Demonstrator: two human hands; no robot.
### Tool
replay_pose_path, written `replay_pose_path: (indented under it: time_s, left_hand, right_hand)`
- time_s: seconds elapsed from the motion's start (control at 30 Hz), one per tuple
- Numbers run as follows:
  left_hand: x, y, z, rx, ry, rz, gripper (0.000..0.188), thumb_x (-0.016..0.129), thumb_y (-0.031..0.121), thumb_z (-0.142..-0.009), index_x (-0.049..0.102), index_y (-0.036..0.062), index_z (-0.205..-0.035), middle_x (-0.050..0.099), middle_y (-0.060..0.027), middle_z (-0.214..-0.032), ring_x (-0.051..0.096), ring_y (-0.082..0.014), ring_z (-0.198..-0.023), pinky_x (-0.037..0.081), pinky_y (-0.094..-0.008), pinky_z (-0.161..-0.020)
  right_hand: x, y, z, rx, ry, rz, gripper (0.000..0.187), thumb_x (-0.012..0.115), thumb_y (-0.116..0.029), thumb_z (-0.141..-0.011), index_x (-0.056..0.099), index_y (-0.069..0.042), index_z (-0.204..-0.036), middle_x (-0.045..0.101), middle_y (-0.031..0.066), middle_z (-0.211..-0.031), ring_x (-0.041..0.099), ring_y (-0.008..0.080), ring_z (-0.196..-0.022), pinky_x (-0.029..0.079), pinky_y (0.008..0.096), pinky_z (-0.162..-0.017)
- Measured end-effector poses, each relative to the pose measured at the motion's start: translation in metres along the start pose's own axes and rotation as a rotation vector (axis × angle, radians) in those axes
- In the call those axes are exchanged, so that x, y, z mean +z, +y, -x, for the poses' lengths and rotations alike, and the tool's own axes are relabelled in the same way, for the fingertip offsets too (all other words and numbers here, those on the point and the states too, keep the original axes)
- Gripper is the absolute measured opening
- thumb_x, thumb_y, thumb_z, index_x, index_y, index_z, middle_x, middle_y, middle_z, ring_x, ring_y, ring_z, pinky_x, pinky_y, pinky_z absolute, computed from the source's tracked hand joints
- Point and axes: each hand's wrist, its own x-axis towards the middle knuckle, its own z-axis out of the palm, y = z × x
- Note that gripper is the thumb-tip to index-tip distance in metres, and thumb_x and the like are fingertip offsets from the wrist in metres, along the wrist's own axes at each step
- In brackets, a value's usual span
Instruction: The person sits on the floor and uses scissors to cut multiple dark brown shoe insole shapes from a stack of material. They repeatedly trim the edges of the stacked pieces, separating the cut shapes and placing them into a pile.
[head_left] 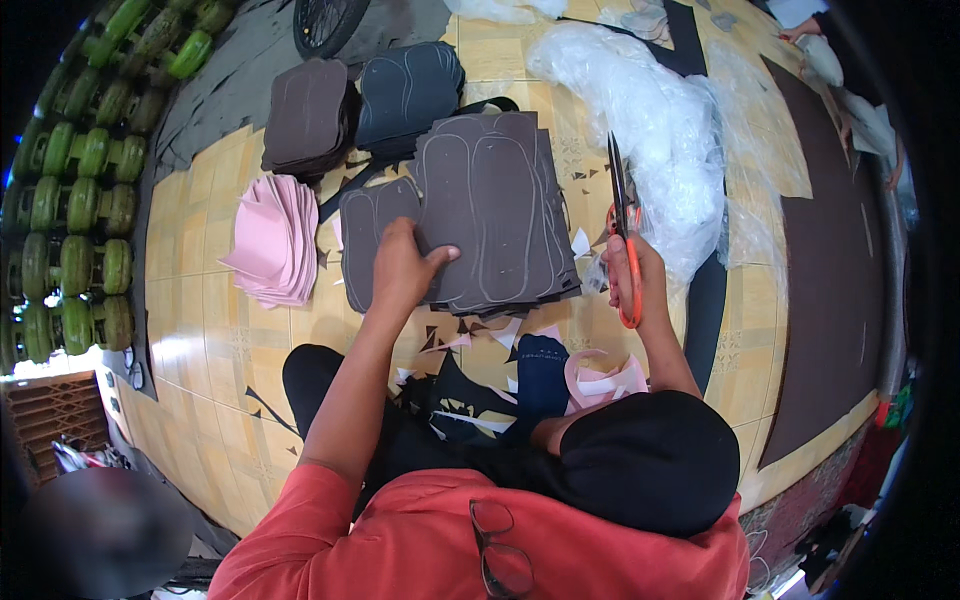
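My left hand (402, 272) rests at the seam between a smaller dark brown sheet (362, 232) and a larger stack of dark sheets (505, 215). Its thumb is spread onto the stack, and the other fingers are bent over the smaller sheet's right edge. Pale insole-shaped outlines mark both. To the right of the stack, my right hand (636, 272) is closed on orange-handled scissors (630, 290), whose dark blades point away from me, nearly together. Between my legs and the stack lie dark, white and pink offcuts (470, 390).
Beyond my left hand stand a pink sheet stack (275, 240), a brown stack (308, 115) and a blue-black stack (410, 92). Crumpled clear plastic (640, 130) spreads at right, beside a large dark sheet (835, 270). Green rollers (75, 210) line the left; a wheel (325, 25) stands behind.
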Motion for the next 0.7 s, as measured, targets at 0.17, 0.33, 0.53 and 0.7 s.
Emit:
replay_pose_path:
  time_s: [0.17, 0.33, 0.53, 0.7]
  left_hand:
    - [-0.016, 0.002, -0.009, 0.109, 0.029, 0.759, 0.029, 0.068, 0.011, -0.086, 0.053, -0.0004, -0.109, 0.061, -0.0138, -0.106, 0.059, -0.0181, -0.095, 0.050, -0.0321, -0.081]
    - [-0.044, 0.068, -0.001, 0.105, -0.005, 1.499, 0.052, 0.055, -0.003, -0.088, 0.033, 0.0053, -0.135, 0.051, -0.0156, -0.123, 0.057, -0.0250, -0.110, 0.052, -0.0367, -0.091]
    - [-0.033, 0.092, -0.001, 0.118, -0.064, 1.601, 0.058, 0.055, -0.004, -0.088, 0.031, 0.0071, -0.139, 0.048, -0.0150, -0.129, 0.055, -0.0273, -0.116, 0.052, -0.0413, -0.096]
    - [-0.024, 0.094, 0.003, 0.136, -0.090, 1.636, 0.056, 0.055, -0.004, -0.089, 0.032, 0.0078, -0.139, 0.049, -0.0150, -0.130, 0.055, -0.0277, -0.116, 0.051, -0.0414, -0.096]
  right_hand:
    - [0.004, -0.002, 0.002, -0.004, 0.054, -0.029, 0.040, 0.057, -0.041, -0.096, 0.053, -0.005, -0.079, 0.045, -0.0012, -0.057, 0.044, 0.0075, -0.044, 0.039, 0.0252, -0.039]
    - [0.014, 0.001, 0.000, -0.041, 0.116, -0.081, 0.041, 0.055, -0.043, -0.096, 0.051, -0.006, -0.080, 0.046, 0.0000, -0.056, 0.046, 0.0079, -0.043, 0.039, 0.0262, -0.040]
    - [0.017, 0.022, -0.007, -0.220, 0.078, 0.065, 0.044, 0.045, -0.044, -0.099, 0.054, -0.001, -0.100, 0.050, 0.0026, -0.071, 0.053, 0.0104, -0.059, 0.046, 0.0255, -0.055]
    - [0.019, 0.001, -0.004, -0.314, 0.091, 0.120, 0.040, 0.045, -0.039, -0.099, 0.053, 0.000, -0.100, 0.054, 0.0075, -0.075, 0.056, 0.0157, -0.067, 0.047, 0.0299, -0.060]
